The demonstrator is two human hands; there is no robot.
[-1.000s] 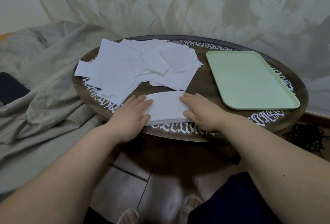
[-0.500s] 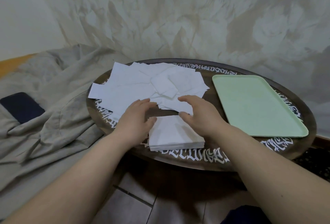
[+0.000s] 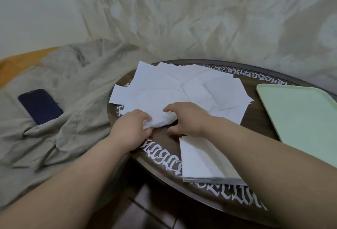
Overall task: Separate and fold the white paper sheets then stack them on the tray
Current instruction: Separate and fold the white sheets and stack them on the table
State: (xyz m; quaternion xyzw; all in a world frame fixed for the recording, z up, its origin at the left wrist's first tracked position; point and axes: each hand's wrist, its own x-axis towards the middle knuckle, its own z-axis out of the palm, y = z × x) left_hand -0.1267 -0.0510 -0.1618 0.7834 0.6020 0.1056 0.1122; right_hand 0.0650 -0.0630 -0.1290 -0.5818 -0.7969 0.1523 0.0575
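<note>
Several loose white paper sheets lie overlapping on the far side of a dark round table. My left hand pinches the near edge of one sheet, which bulges upward. My right hand holds the same sheet from the right, fingers curled over it. A neat stack of folded white paper sits at the table's near edge, partly hidden under my right forearm. The pale green tray lies at the right with nothing on it.
A beige crumpled cloth covers the surface to the left of the table, with a dark blue phone lying on it. A draped pale sheet hangs behind. Dark floor tiles show below the table's near edge.
Both hands left the folded stack and reached forward to the loose pile, where they took hold of a sheet. The camera tilted up and to the left.
</note>
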